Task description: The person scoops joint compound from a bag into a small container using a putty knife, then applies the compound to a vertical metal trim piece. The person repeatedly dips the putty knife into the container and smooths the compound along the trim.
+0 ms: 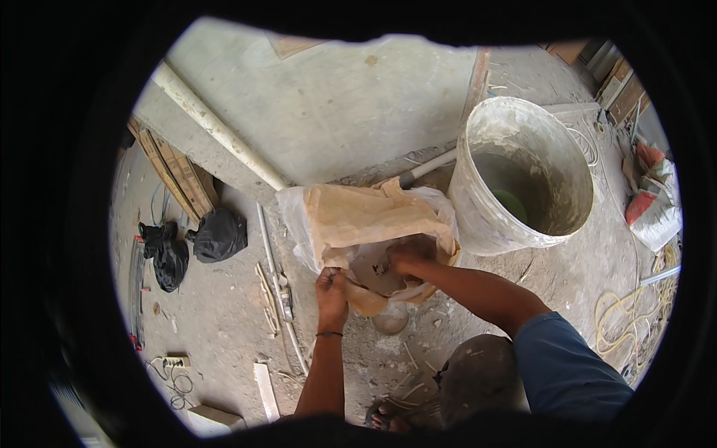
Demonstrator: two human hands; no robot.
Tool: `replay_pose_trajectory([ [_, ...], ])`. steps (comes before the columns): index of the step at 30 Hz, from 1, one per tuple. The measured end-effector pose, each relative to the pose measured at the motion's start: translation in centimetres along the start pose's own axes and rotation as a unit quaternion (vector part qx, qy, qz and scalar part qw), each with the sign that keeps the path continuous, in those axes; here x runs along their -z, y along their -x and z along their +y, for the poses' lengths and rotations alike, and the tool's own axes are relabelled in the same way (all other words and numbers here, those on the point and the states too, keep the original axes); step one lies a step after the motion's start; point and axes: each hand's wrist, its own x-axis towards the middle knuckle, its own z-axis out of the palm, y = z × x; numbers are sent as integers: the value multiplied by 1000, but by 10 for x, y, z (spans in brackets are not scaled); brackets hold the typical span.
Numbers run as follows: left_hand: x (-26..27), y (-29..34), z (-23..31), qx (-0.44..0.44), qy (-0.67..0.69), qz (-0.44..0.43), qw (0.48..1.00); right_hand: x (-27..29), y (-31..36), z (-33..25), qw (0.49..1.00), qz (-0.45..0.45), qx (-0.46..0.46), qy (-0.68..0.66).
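Observation:
A brown paper bag (373,213) with a whitish plastic liner (293,216) stands in front of me, its mouth spread toward me. My left hand (331,295) pinches the near left edge of the bag. Through the mouth, my right hand (411,254) reaches inside; it looks curled, and its fingers are partly hidden. Beside it, against the pale grey inside of the bag, is a small dark-and-light patch (380,269) that I cannot identify. Just right of the bag stands a large dirty white bucket (478,201) with greyish liquid low inside.
A white pipe (224,138) slants along a pale wall panel (373,97). At left lie black plastic bags (220,237), long boards (172,172) and a power strip (177,361). Coiled hose (631,310) and a red-and-white sack (653,220) lie at right on the dusty concrete floor.

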Motion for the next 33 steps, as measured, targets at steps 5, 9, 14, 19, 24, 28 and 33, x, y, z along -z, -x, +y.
replay_pose_trajectory([
  [5,-3,3,3,-3,16,-2,1000,-12,-1,-13,992,-24,20,-126],
  [9,-3,3,6,6,31,-8,999,2,9,-10,983,-54,21,-177],
  [14,-5,3,10,9,18,-15,1000,1,1,-14,988,-61,-17,-137],
  [19,-9,2,8,-5,0,-1,1000,-23,-3,-31,981,-36,-24,-187],
  [24,-9,0,13,-23,-67,-29,997,-18,3,-40,902,-1,-134,-410],
  [28,-16,3,20,-8,-27,-15,999,1,15,-45,936,-19,-52,-347],
  [33,-22,5,26,-34,15,12,999,40,50,-23,892,-96,-93,-431],
])
